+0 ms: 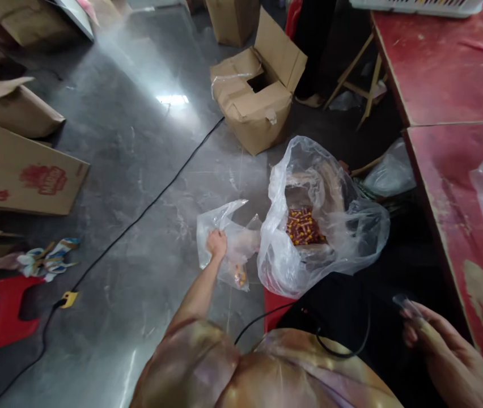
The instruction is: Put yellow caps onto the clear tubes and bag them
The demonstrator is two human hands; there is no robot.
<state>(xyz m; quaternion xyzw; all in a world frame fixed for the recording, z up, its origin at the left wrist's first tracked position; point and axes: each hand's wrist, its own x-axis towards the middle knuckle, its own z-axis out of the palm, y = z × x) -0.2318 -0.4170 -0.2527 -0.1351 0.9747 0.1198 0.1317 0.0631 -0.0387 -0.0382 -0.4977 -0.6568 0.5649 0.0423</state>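
My left hand (pixel 216 243) is closed on a clear plastic bag (pixel 241 243) held out over the floor. A few small orange-yellow pieces show low in that bag. Just right of it, a large clear plastic liner (pixel 282 249) spreads open around a carton, with many small red-and-yellow pieces (pixel 303 226) inside. At lower right, beside the red table, my right hand (pixel 449 351) pinches a small clear plastic piece (pixel 407 305); its exact kind is too blurred to tell.
An open cardboard box (pixel 254 107) stands beyond the liner. The red table (pixel 445 187) runs along the right, with a white basket (pixel 424 5) on it. A black cable (pixel 148 207) crosses the floor to a yellow socket (pixel 69 299). Cartons (pixel 20 170) and a red stool (pixel 7 311) stand left.
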